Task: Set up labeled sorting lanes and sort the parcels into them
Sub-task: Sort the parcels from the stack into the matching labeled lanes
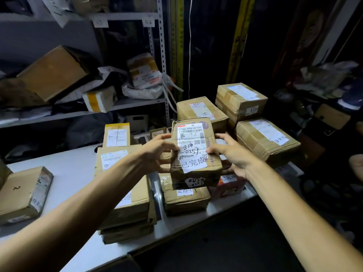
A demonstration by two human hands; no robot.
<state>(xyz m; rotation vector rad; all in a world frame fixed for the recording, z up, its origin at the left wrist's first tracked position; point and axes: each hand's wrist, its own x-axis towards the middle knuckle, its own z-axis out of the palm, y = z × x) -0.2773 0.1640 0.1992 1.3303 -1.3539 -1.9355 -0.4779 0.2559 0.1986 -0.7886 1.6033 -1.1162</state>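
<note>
— So, why both hands on one small box?

— To keep its written side up, I'd say. The left hand (157, 152) and the right hand (233, 156) clasp the brown parcel (193, 138) by its two sides. The fingers are curled round the edges and the thumbs lie over the top, so the handwritten slip (193, 163) faces the person.

— Where is it, exactly?

— Mid-way along the white table (74, 169), over a flat carton (184, 199) that bears its own paper slip. Whether it rests on that or hangs just above, I cannot tell.

— And the piles around it?

— Lanes, I'd guess: a stack of flat boxes (125, 193) to the left, a red parcel (229, 188) just beside on the right, big cartons (267, 138) behind. The red one's slip seems to match the held one's, so that side looks the likelier home.
</note>
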